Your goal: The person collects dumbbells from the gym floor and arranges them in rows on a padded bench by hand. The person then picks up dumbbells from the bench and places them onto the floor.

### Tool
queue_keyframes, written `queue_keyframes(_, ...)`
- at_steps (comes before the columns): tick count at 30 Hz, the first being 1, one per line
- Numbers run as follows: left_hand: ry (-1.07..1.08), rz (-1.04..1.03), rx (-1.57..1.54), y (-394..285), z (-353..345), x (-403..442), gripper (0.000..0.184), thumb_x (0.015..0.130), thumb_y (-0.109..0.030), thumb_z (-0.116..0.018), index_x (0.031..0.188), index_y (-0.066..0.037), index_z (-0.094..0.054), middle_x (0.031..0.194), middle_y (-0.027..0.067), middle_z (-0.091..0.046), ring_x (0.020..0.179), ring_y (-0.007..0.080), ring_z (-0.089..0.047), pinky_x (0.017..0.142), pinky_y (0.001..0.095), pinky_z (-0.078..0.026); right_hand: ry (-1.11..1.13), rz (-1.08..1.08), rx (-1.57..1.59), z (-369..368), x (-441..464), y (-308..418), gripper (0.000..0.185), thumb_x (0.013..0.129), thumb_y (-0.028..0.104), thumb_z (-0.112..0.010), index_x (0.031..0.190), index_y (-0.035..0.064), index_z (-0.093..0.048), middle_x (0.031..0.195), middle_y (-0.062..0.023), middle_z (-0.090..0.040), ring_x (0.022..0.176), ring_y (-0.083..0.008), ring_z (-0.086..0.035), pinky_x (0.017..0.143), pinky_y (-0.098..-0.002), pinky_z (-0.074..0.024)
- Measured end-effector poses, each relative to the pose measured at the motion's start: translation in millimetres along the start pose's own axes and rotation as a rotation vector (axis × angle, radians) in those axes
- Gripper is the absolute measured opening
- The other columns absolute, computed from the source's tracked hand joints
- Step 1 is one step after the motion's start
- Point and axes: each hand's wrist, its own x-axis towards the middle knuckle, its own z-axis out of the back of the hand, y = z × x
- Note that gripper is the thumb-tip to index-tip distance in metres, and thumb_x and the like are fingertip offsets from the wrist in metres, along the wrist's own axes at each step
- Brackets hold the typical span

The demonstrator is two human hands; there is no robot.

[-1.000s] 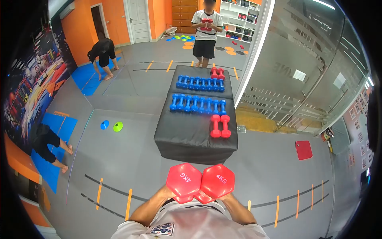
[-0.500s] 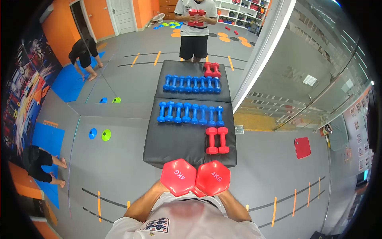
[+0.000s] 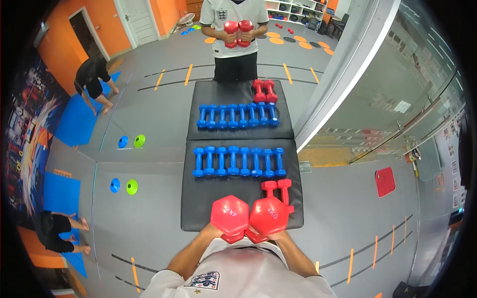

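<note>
As far as the mirror [image 3: 159, 124] shows me, the left hand [image 3: 213, 231] clasps one red 4KG dumbbell [image 3: 229, 215] and the right hand [image 3: 280, 237] its twin [image 3: 269, 215], both upright before the white shirt [image 3: 243, 278]. Firm, level, matched grips should steady the pair.

Hands [image 3: 213, 231] holding two red 4KG dumbbells [image 3: 230, 215], row of blue dumbbells [image 3: 233, 161], black padded block [image 3: 203, 199]

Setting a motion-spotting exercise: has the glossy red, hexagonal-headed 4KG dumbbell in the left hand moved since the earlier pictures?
Yes, forward: the dumbbell, first short of the black, padded, rectangular bench, now overlaps its near edge in view.
</note>
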Motion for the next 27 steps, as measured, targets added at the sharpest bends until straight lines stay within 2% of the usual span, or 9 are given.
queue_keyframes(1,0.009,0.053,-0.055,14,6,10,0.019,0.078,-0.01,-0.072,0.093,-0.007,-0.062,0.079,0.0064,-0.065,0.072,0.018,-0.064,0.068,0.0335,-0.052,-0.077,-0.09,0.087,-2,10,-2,0.051,0.075,0.019,-0.082,0.117,0.0113,-0.055,0.101,-0.0039,-0.062,0.089,-0.0185,-0.062,0.079,-0.0369,-0.0519)
queue_keyframes(4,0.026,0.229,-0.233,44,15,34,0.017,0.075,-0.008,-0.071,0.089,-0.006,-0.061,0.073,0.0067,-0.063,0.067,0.0176,-0.063,0.065,0.0335,-0.051,0.054,-0.407,0.778,10,24,-55,0.039,0.074,0.012,-0.08,0.106,0.0099,-0.058,0.086,-0.0044,-0.062,0.073,-0.0173,-0.061,0.063,-0.0336,-0.05)
queue_keyframes(7,-0.015,0.276,-0.188,44,13,59,0.016,0.067,-0.003,-0.066,0.081,-0.004,-0.058,0.064,0.0076,-0.058,0.056,0.0179,-0.058,0.06,0.0335,-0.048,-0.207,-0.538,0.531,4,39,-73,0.024,0.076,-0.001,-0.073,0.096,0.004,-0.06,0.075,-0.0057,-0.062,0.058,-0.0148,-0.056,0.052,-0.0297,-0.0429)
queue_keyframes(10,-0.082,0.415,-0.395,73,26,70,0.018,0.063,0.005,-0.063,0.079,-0.002,-0.058,0.065,0.0071,-0.057,0.055,0.0176,-0.056,0.056,0.0316,-0.046,-0.274,-0.694,0.484,2,54,-90,0.024,0.072,-0.007,-0.07,0.092,0.0031,-0.06,0.07,-0.0058,-0.059,0.055,-0.0159,-0.056,0.049,-0.031,-0.0425)
queue_keyframes(13,-0.157,0.522,-0.442,118,38,78,0.02,0.062,0.005,-0.062,0.08,-0.003,-0.057,0.063,0.0068,-0.055,0.052,0.0178,-0.054,0.052,0.0317,-0.044,-0.321,-0.768,0.486,-5,52,-132,0.02,0.072,-0.006,-0.068,0.085,0.0045,-0.057,0.067,-0.0059,-0.057,0.052,-0.0173,-0.055,0.052,-0.0323,-0.0451)
queue_keyframes(17,-0.33,0.612,-0.409,139,41,99,0.017,0.066,0.003,-0.06,0.081,-0.003,-0.057,0.062,0.006,-0.054,0.05,0.0169,-0.054,0.049,0.0308,-0.044,-0.464,-0.922,0.434,-10,69,-172,0.019,0.072,-0.005,-0.066,0.087,0.0034,-0.057,0.065,-0.0058,-0.056,0.05,-0.0167,-0.054,0.045,-0.0312,-0.0438)
queue_keyframes(23,-0.457,0.752,-0.388,201,58,118,0.012,0.07,0.001,-0.062,0.08,-0.003,-0.057,0.066,0.0059,-0.057,0.052,0.0158,-0.056,0.049,0.0293,-0.045,-0.436,-1.051,0.234,-2,79,-258,0.014,0.074,0.001,-0.068,0.084,0.0045,-0.06,0.064,-0.0037,-0.058,0.049,-0.014,-0.055,0.045,-0.0296,-0.044)
queue_keyframes(27,-0.562,0.861,-0.337,244,69,130,0.009,0.073,-0.003,-0.065,0.079,-0.004,-0.058,0.067,0.006,-0.058,0.053,0.0148,-0.057,0.05,0.0292,-0.048,-0.421,-1.13,0.16,7,94,-287,0.012,0.076,0.005,-0.07,0.082,0.0064,-0.059,0.063,-0.0026,-0.057,0.05,-0.013,-0.055,0.046,-0.029,-0.0441)
